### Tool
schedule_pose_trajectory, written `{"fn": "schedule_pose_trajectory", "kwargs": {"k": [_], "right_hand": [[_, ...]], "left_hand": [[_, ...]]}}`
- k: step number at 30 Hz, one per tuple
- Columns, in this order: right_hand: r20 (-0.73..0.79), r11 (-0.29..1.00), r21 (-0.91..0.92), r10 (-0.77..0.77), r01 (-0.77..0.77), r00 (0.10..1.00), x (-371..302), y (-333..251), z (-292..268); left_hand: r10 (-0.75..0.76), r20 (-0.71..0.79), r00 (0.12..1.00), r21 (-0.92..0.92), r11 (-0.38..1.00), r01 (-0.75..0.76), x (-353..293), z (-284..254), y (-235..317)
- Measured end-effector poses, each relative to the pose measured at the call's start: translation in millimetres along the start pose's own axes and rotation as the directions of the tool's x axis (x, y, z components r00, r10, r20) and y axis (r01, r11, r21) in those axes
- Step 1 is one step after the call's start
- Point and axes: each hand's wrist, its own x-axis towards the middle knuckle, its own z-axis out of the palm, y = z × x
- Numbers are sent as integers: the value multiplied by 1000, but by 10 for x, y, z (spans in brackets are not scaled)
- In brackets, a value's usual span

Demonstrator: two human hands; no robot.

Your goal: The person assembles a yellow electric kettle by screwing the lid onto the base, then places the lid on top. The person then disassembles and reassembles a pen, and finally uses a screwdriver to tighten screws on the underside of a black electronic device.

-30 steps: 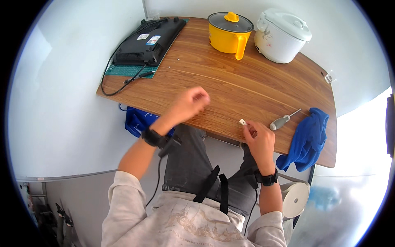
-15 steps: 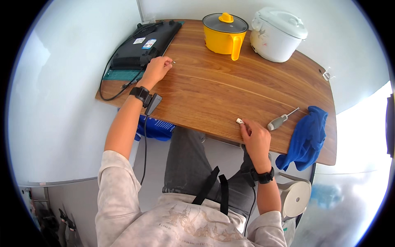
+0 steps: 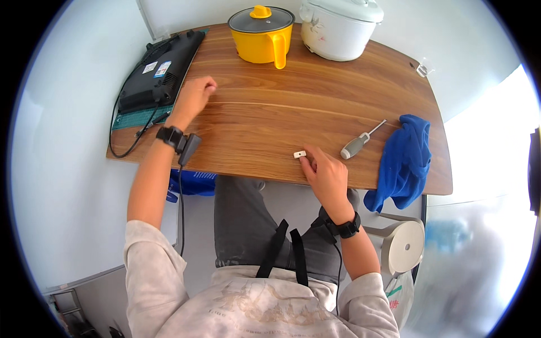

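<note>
The small white piece [image 3: 300,154] lies near the front edge of the wooden worktop [image 3: 265,118] under the right hand's [image 3: 327,174] fingertips, while the left hand [image 3: 194,97], curled shut on nothing I can see, has pulled back from the black machine [image 3: 160,70].

The bench [image 3: 270,112] is brown wood grain. On it: a yellow pot [image 3: 260,35] with grey lid, a white cooker [image 3: 338,25], a crumpled blue cloth [image 3: 404,160], a grey-handled screwdriver [image 3: 360,142], a black appliance [image 3: 163,67] over a green mat [image 3: 127,119].

white rice cooker [image 3: 338,28]: top cut off | small white part [image 3: 300,154]: too small to identify
</note>
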Motion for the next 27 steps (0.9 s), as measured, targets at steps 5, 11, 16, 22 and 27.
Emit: {"fn": "schedule_pose_trajectory", "kwargs": {"k": [5, 11, 16, 22, 27], "right_hand": [[26, 1000, -1, -1, 1, 1000, 34, 171, -49], [15, 990, 127, 55, -56, 998, 52, 317, -58], [-28, 983, 179, 51, -45, 998, 60, 421, -64], [-85, 962, 273, 55, -30, 995, 52, 475, 28], [-65, 947, 310, 114, -88, 991, 73, 388, 38]], "left_hand": [[107, 306, 946, -456, 889, 47, -207, 278, 1149], [116, 449, 886, -733, 615, 291, -457, 612, 1723], [63, 454, 889, -739, 584, 336, -547, 885, 1810], [151, 420, 895, -813, 500, 298, -623, 968, 1874], [102, 390, 915, -757, 601, 256, -622, 948, 1841]]}}
